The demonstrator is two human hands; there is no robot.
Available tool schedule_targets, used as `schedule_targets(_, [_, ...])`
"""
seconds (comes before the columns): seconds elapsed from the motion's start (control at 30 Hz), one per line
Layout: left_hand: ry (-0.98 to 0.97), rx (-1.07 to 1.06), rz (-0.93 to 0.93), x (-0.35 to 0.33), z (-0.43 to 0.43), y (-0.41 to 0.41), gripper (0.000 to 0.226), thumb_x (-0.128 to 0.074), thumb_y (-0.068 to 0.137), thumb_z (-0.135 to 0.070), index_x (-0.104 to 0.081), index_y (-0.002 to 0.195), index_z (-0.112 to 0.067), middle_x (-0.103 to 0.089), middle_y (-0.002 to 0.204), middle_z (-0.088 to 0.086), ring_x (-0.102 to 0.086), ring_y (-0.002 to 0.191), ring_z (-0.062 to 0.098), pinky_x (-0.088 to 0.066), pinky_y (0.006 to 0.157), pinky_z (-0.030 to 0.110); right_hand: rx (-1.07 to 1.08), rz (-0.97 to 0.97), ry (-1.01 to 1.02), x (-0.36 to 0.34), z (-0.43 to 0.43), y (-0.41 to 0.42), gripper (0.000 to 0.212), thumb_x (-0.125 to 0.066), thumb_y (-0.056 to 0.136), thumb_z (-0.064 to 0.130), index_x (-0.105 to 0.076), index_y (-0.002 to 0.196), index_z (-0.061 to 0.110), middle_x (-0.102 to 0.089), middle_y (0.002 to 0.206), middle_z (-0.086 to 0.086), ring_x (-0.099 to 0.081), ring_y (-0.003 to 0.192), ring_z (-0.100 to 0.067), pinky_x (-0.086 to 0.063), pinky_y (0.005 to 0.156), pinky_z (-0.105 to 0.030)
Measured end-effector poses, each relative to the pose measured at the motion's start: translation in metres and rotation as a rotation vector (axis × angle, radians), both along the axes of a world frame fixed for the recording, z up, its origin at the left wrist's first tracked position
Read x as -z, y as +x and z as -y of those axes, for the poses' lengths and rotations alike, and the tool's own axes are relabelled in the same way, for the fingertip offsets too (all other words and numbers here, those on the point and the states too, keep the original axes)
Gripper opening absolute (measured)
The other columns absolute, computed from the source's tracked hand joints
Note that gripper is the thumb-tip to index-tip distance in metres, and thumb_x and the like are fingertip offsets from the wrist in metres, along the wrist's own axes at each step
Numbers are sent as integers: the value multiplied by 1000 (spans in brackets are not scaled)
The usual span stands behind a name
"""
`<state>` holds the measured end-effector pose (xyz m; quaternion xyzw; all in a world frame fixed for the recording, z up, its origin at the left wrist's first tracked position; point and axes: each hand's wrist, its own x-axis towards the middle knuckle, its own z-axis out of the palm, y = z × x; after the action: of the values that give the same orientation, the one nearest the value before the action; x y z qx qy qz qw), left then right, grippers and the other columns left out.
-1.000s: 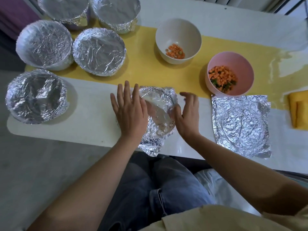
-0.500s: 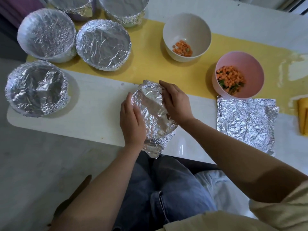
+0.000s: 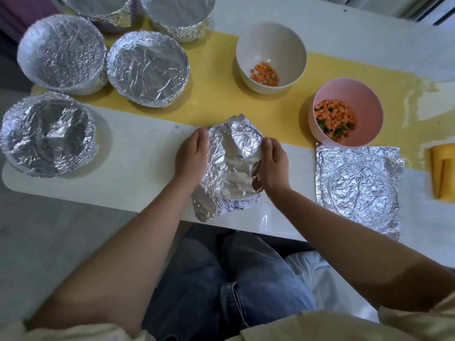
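Observation:
A bowl wrapped in crumpled foil stands on the white table near its front edge. My left hand curls round its left side and my right hand curls round its right side. The foil rises into a rumpled peak over the bowl, and loose foil hangs off the near side. What the bowl holds is hidden.
A flat foil sheet lies to the right. Behind it stand a pink bowl of diced carrot and greens and a white bowl with a little carrot. Several foil-covered bowls crowd the left. A yellow cloth lies far right.
My right hand slid from the top of the foil down to the bowl's right side. My left hand stayed on the left side. The foil now wraps the bowl more closely.

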<state>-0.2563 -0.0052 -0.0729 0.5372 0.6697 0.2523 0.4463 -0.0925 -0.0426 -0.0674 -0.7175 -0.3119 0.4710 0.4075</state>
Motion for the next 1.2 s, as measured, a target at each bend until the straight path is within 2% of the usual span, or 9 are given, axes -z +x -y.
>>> schedule_targets(0.17, [167, 25, -486, 4, 3, 18, 59, -20, 97, -41, -52, 136, -10, -48, 146, 12, -36, 140, 30, -15, 119, 50, 206, 104, -4, 3, 20, -10, 23, -30, 106, 23, -50, 100, 11, -48, 81, 3, -48, 72, -6, -36, 66, -25])
schedule_targets(0.27, [286, -76, -621, 4, 28, 28, 55, -26, 99, -37, -48, 139, -6, -39, 152, 15, -28, 145, 32, -9, 120, 52, 187, 74, -29, 8, 22, -6, 28, -35, 102, 27, -48, 121, 12, -53, 116, -2, -51, 109, -18, -40, 89, -28])
schedule_targets(0.4, [358, -132, -641, 9, 44, 29, 51, -35, 100, -32, -43, 143, -6, -36, 154, 14, -28, 145, 32, -14, 120, 53, -82, 376, 277, 4, -2, 13, 37, -45, 101, 20, -45, 137, 8, -39, 149, -6, -35, 137, -17, -26, 111, -26])
schedule_targets(0.57, [314, -129, -490, 14, 39, 29, 55, -27, 99, -31, -38, 146, -4, -42, 150, 14, -41, 136, 32, -30, 114, 48, -449, 575, 415, 12, -37, 19, 43, -43, 99, 17, -49, 138, 3, -52, 140, -13, -47, 130, -26, -35, 109, -30])
schedule_targets(0.67, [322, -189, -269, 19, 35, 27, 46, -34, 103, -17, -37, 145, 1, -48, 141, 18, -48, 126, 27, -41, 101, 28, -395, 516, 338, 21, -38, 14, 38, -44, 100, 17, -54, 135, 4, -61, 129, -12, -56, 119, -24, -38, 98, -19])
schedule_targets(0.77, [313, -279, -124, 22, 32, 25, 40, -33, 103, -13, -46, 139, 0, -55, 134, 15, -51, 117, 17, -35, 94, 6, -298, 438, 312, 22, -39, 13, 34, -43, 100, 16, -61, 127, 7, -66, 123, -5, -61, 112, -19, -45, 93, -22])
schedule_targets(0.93, [132, -493, 162, 16, 29, 26, 38, -34, 104, -24, -58, 128, -7, -65, 122, 4, -58, 114, 18, -46, 101, 35, -217, 67, 123, 25, -40, 17, 33, -43, 99, 28, -67, 110, 9, -68, 96, -19, -59, 86, -17, -45, 79, -29])
schedule_targets(1.07, [-15, -542, 354, 12, 24, 24, 24, -37, 105, -25, -61, 102, -32, -63, 90, -36, -54, 88, -20, -46, 102, 51, -126, -230, 3, 22, -39, 18, 39, -47, 96, 38, -61, 96, 2, -60, 88, -18, -54, 84, -22, -44, 79, -37])
schedule_targets(1.2, [-51, -439, 328, 5, 11, 21, 28, -37, 106, -26, -56, 87, -33, -56, 77, -27, -48, 71, -17, -48, 97, 47, -38, -290, 24, 22, -38, 19, 43, -49, 93, 41, -58, 96, -1, -56, 88, -17, -51, 84, -23, -43, 79, -38])
